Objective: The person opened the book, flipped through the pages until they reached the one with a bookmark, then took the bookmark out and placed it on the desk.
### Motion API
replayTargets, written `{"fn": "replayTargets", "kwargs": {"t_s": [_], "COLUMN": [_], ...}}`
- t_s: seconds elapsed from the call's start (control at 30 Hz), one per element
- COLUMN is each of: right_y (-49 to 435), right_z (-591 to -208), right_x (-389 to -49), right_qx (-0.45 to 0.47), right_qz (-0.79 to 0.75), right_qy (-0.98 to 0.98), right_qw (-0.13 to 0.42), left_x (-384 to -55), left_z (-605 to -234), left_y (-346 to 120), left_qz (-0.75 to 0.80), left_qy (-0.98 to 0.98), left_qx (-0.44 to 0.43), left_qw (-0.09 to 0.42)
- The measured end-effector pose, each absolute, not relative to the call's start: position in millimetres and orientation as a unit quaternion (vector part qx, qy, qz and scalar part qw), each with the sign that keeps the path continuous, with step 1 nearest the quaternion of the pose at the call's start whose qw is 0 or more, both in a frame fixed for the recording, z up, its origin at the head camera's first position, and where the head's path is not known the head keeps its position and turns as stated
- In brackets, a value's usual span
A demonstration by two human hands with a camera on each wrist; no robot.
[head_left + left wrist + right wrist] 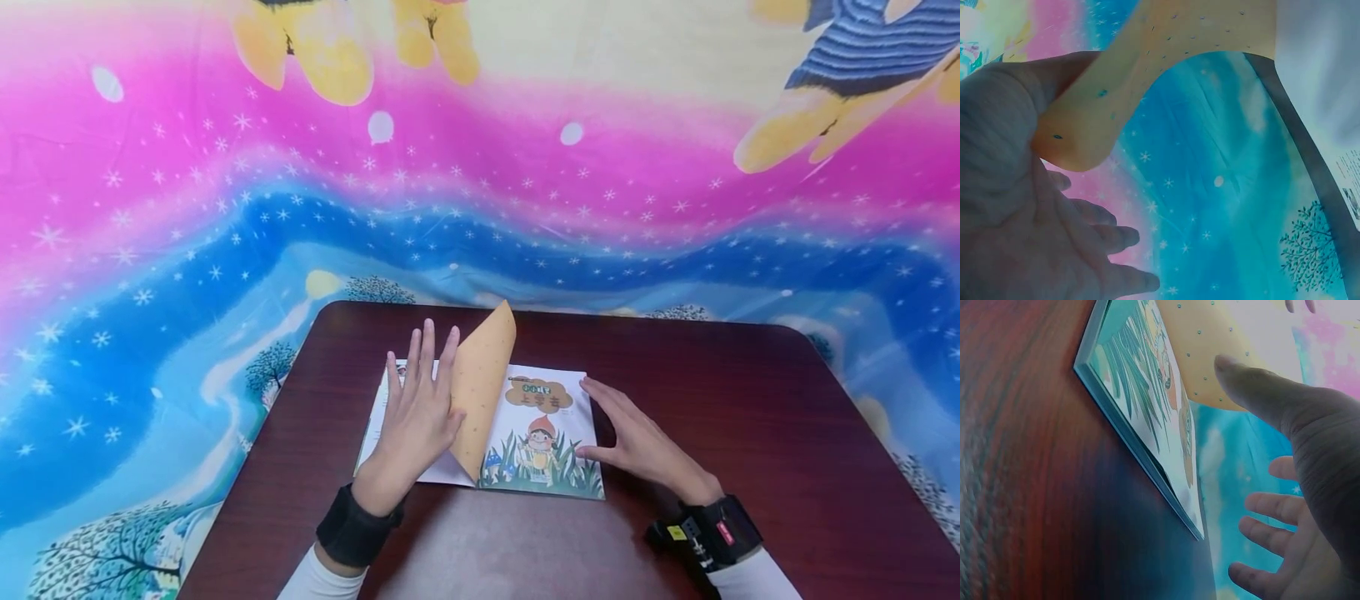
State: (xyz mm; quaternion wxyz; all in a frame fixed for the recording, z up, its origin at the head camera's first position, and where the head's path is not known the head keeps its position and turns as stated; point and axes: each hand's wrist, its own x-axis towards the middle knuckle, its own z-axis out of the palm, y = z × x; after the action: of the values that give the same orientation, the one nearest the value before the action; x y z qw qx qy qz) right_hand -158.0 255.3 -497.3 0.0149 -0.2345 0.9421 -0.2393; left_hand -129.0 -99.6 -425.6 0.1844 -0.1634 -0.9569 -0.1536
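Observation:
A picture book [540,487] lies spread on the table, its right page showing a cartoon child in a red hat among grass. One tan, dotted page [483,383] stands raised near the spine. My left hand [420,417] is against that page, fingers extended; in the left wrist view the page's rounded corner [1079,147] lies between thumb and palm. At the book's right edge is my right hand [637,437], thumb and fingers spread with nothing held. From the right wrist view, its thumb [1260,390] overlaps the tan page.
The dark reddish-brown table [720,400] has rounded far corners. Behind it hangs a pink and blue cloth [525,183] with snowflakes and cartoon figures. Black bands circle both wrists, and the right band [723,533] carries a small device.

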Motion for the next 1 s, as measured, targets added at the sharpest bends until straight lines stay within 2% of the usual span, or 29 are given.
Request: {"fn": "replayTargets", "kwargs": {"t_s": [0.33, 0.6, 1.0], "right_y": [260, 263, 269], "right_z": [-492, -492, -493], "right_x": [-159, -158, -159], "right_qx": [-0.263, -0.265, -0.297], "right_qz": [-0.236, -0.239, -0.246], "right_qy": [0.936, 0.934, 0.922], "right_qw": [0.01, 0.027, 0.027], "left_x": [-132, -130, -131], "left_z": [-423, -436, -450], "left_y": [-107, -104, -97], "left_qz": [-0.053, -0.029, -0.078], "left_qy": [-0.975, -0.987, -0.984], "left_qx": [-0.119, -0.145, -0.15], "left_qw": [0.181, 0.062, -0.047]}}
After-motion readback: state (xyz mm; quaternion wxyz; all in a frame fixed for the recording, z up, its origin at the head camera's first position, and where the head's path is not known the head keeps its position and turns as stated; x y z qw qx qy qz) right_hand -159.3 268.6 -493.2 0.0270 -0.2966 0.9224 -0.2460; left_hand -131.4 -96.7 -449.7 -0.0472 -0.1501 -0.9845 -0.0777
